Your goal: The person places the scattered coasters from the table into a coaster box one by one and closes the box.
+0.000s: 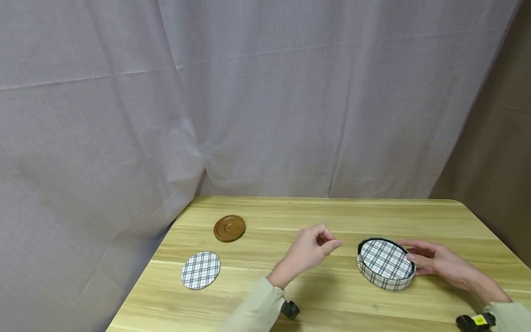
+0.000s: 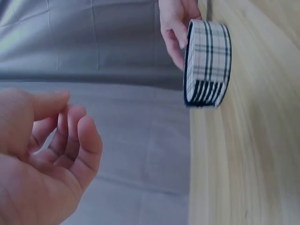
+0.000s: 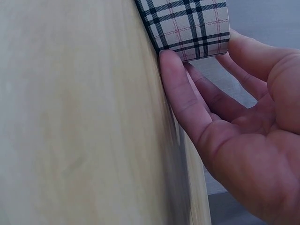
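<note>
No words, brands or numbers can be read. A small yellow label (image 1: pixel 479 319) sits on the black wrist band (image 1: pixel 466 323) by the right sleeve (image 1: pixel 509 317); any marks on it are too small and blurred to make out.

The right hand (image 3: pixel 239 145) grips a plaid box (image 3: pixel 187 26) (dark checks and thin red lines on a pale ground), one fingertip at the edge nearest the wooden desk (image 3: pixel 84 112). Grey cloth (image 3: pixel 265 18) shows behind.

Pale wood-grain tabletop (image 1: pixel 282 213), round brown wooden disc (image 1: pixel 230 228) lying on it; creased grey curtain (image 1: pixel 265 115) behind, brown cloth (image 1: pixel 493 157) at right
</note>
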`<state>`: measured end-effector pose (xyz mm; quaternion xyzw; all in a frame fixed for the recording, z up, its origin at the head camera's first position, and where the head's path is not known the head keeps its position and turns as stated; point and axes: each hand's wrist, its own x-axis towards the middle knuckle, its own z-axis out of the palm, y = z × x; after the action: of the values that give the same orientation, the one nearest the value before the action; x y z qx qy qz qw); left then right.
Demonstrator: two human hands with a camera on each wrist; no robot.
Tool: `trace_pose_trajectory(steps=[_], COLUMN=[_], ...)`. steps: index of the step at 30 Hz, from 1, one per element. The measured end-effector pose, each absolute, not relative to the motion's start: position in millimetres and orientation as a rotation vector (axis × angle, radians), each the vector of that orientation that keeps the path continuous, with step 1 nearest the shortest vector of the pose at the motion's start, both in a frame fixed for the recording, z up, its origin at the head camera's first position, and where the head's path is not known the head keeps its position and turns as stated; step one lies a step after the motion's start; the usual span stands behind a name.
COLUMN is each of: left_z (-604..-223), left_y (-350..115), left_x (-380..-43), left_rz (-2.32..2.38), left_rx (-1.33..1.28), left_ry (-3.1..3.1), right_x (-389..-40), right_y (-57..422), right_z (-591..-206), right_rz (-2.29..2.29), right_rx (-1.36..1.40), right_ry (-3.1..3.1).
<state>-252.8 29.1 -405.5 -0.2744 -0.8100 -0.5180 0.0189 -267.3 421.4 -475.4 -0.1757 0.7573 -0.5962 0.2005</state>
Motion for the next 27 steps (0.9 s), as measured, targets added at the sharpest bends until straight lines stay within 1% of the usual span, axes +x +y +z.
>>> trace_pose_trajectory(steps=[6,16,27], left_z=[-400.8,-384.1,-393.0], left_y=[-3.6,-47.1,-107.5], left_x=[-249.6,-243.0,-259.5], left_rz=[-1.484,-1.356,-1.046], left_rx=[-0.964,-1.053,-0.856], left_ry=[-2.481,-2.483,-2.434], right_x=[-266.5,-265.7,-266.1], right_y=[421.9,420.6,419.7], right_z=[-475.7,-474.5,-474.6], right_rz=[-1.666,-1.675,-1.658], right_rx=[-0.483,-0.503,-0.493], right_ry=[2.121,2.131,2.154])
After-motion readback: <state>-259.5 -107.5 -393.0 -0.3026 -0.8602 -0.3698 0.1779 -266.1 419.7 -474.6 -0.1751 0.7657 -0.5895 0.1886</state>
